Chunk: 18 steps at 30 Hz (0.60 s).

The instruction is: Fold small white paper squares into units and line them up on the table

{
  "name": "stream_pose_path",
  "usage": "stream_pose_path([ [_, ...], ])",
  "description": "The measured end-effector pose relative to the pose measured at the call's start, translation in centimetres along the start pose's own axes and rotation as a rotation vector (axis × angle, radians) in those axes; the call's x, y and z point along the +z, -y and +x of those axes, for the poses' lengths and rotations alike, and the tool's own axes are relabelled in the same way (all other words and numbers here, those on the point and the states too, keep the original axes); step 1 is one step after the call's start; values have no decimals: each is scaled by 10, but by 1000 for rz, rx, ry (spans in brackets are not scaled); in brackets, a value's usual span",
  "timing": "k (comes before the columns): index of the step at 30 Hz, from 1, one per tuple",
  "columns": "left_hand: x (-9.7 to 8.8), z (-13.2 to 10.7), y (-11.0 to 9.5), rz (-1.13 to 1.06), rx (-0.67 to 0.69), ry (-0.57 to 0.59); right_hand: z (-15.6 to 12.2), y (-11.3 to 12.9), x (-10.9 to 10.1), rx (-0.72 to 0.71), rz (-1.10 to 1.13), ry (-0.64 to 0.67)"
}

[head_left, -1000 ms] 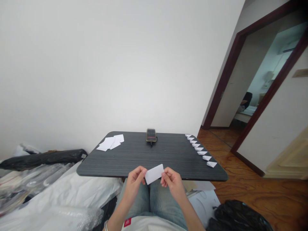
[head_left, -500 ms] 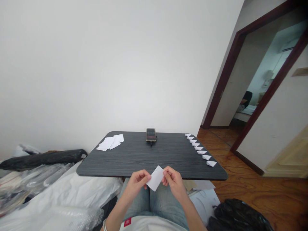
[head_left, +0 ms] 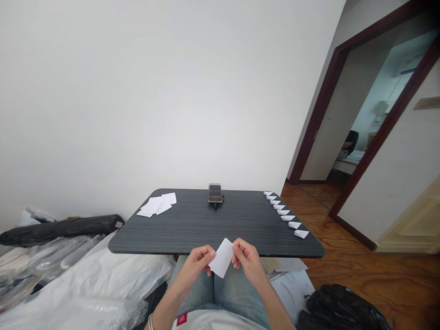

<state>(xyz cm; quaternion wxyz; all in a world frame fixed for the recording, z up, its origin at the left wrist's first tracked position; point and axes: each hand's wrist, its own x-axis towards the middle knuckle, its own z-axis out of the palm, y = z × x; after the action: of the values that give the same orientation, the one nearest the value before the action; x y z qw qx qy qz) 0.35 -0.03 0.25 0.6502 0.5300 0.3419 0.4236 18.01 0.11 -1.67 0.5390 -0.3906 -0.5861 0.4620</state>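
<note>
A small white sheet of paper (head_left: pixel 222 258) is held tilted between my two hands, over my lap at the table's near edge. My left hand (head_left: pixel 198 262) pinches its left side between thumb and fingers. On the opposite side, my right hand (head_left: pixel 246 257) grips the upper right edge the same way. A loose pile of white paper sheets (head_left: pixel 156 205) lies on the table's left side. Along the right edge runs a row of several folded white paper pieces (head_left: pixel 288 218).
The dark table (head_left: pixel 206 229) stands against a white wall. At its back centre a phone (head_left: pixel 215 193) leans on a stand with a cable. Plastic-wrapped goods (head_left: pixel 85 275) fill the left side; a black plastic bag (head_left: pixel 340 309) lies on the floor at right.
The paper in my hands has turned slightly, its lower corner dropping a little. Both hands stay in nearly the same place and keep their grip.
</note>
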Motion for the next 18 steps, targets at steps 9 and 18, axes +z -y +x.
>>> stream_pose_path([
  [9,-2,8,13,175,71,-16,2,-5,5,29,94,-22],
  [18,3,-1,7,902,342,-448,1,-6,9,111,37,-61],
])
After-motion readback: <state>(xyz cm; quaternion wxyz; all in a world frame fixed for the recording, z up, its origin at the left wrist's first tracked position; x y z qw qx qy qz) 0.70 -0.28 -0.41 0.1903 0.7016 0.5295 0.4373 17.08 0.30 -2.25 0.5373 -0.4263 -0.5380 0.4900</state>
